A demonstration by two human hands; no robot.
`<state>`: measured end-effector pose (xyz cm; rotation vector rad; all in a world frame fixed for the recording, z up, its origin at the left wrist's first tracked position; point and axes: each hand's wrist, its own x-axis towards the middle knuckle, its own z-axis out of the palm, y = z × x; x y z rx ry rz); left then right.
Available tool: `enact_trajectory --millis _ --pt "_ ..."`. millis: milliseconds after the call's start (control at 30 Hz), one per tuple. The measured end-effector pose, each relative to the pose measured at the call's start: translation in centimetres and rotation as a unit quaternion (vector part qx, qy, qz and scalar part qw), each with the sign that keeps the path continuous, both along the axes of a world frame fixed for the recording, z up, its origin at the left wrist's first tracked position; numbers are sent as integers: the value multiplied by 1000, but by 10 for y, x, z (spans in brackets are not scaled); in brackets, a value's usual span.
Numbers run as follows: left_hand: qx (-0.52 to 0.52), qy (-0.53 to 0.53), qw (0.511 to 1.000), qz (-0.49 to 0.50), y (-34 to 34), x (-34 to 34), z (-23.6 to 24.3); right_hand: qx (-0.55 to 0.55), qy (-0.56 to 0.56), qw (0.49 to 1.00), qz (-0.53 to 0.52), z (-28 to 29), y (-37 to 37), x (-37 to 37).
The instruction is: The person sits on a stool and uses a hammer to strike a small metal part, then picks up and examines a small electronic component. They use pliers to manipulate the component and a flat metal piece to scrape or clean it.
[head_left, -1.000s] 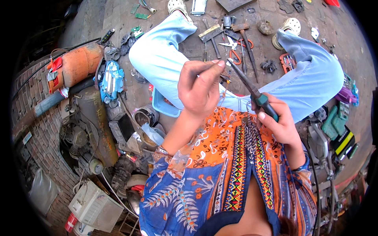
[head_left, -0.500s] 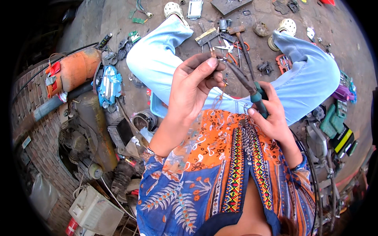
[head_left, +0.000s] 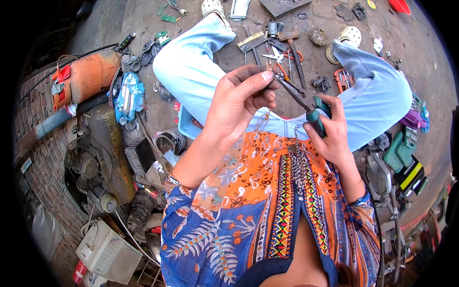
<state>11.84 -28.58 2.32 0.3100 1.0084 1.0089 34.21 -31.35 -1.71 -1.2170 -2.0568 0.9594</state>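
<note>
My right hand (head_left: 331, 134) is wrapped round the green handles of a pair of long-nosed pliers (head_left: 313, 116). Their dark jaws stand apart and point up and left toward my left fingertips. My left hand (head_left: 245, 93) pinches a small piece between thumb and fingers, mostly hidden; a bit of copper-coloured metal shows just above the fingertips. A thin brownish strand (head_left: 267, 115) hangs below that hand. Both hands are held over my lap, close together.
Between my feet lie a hammer (head_left: 295, 57), orange-handled scissors (head_left: 275, 55) and a metal block (head_left: 252, 42). A blue tub (head_left: 185, 125) is by my left thigh. An orange gas cylinder (head_left: 88, 76) and scrap parts lie left; a red tool case (head_left: 343, 80) is right.
The plier handles and jaws have spread, and the pliers have shifted slightly away from my left fingertips. My left hand has moved a little to the right, still pinching.
</note>
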Motion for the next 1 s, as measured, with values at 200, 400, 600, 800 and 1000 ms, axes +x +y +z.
enact_trajectory --millis 200,400,600,800,1000 --pt "50 32 998 20 -1 4 -6 -76 41 996 9 1 -6 -5" --pt "134 141 980 38 0 5 -15 -255 159 953 33 6 -13 -5" --pt "184 200 962 12 4 4 -16 -560 292 775 13 21 -7 7" --pt "231 273 932 -62 10 -2 -21 -656 448 606 28 13 -4 17" --pt "307 380 859 -150 23 -11 -19 -665 475 571 69 15 9 22"
